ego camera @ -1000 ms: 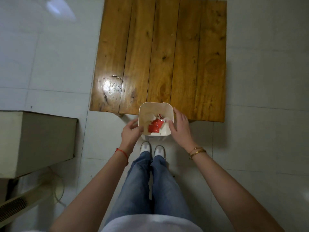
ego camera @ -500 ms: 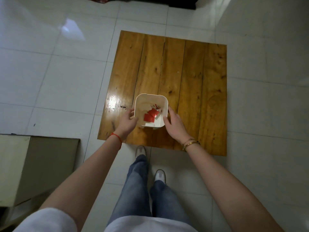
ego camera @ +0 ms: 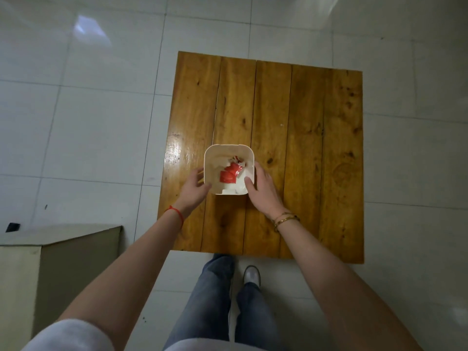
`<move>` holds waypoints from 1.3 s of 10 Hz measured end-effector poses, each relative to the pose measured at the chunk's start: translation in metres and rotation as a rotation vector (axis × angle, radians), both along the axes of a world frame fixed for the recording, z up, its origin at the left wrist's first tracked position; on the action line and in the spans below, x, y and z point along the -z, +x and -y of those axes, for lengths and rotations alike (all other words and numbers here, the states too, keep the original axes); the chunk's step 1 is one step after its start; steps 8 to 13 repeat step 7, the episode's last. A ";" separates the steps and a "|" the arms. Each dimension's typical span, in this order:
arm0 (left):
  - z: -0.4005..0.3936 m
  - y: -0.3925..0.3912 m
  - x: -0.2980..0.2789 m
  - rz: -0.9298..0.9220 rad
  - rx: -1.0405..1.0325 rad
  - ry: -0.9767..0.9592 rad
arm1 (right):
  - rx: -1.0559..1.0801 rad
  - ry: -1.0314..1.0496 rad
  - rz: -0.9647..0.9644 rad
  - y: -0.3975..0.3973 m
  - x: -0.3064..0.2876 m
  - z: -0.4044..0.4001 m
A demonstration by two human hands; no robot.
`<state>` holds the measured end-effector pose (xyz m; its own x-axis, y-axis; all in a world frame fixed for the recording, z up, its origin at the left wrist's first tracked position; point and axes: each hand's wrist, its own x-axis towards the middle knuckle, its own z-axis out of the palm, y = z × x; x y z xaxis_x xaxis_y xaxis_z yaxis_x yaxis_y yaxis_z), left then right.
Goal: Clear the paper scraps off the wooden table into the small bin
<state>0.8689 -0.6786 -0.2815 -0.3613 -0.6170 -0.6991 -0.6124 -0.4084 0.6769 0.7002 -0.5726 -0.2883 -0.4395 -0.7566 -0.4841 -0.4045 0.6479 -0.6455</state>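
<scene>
A small white square bin is over the left-middle of the wooden table. Red and white paper scraps lie inside it. My left hand grips the bin's left side, thumb on the near corner. On the opposite wall sits my right hand, its thumb hooked over the rim. I cannot tell whether the bin rests on the boards or hangs just above them. The table boards around the bin show no scraps.
White tiled floor surrounds the low table. A beige box-like unit stands at the lower left. My legs and shoes are just in front of the table's near edge.
The bin, held in both hands, has travelled from the floor at the table's near edge up and forward over the tabletop. My view has risen and pulled back.
</scene>
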 end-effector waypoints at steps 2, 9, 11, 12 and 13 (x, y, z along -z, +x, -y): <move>-0.001 0.003 -0.004 0.033 0.002 -0.040 | 0.005 0.026 -0.022 0.001 -0.007 -0.005; -0.012 0.052 -0.102 0.210 0.263 -0.724 | -0.225 -0.052 -0.347 -0.012 -0.106 -0.036; -0.012 0.052 -0.102 0.210 0.263 -0.724 | -0.225 -0.052 -0.347 -0.012 -0.106 -0.036; -0.012 0.052 -0.102 0.210 0.263 -0.724 | -0.225 -0.052 -0.347 -0.012 -0.106 -0.036; -0.012 0.052 -0.102 0.210 0.263 -0.724 | -0.225 -0.052 -0.347 -0.012 -0.106 -0.036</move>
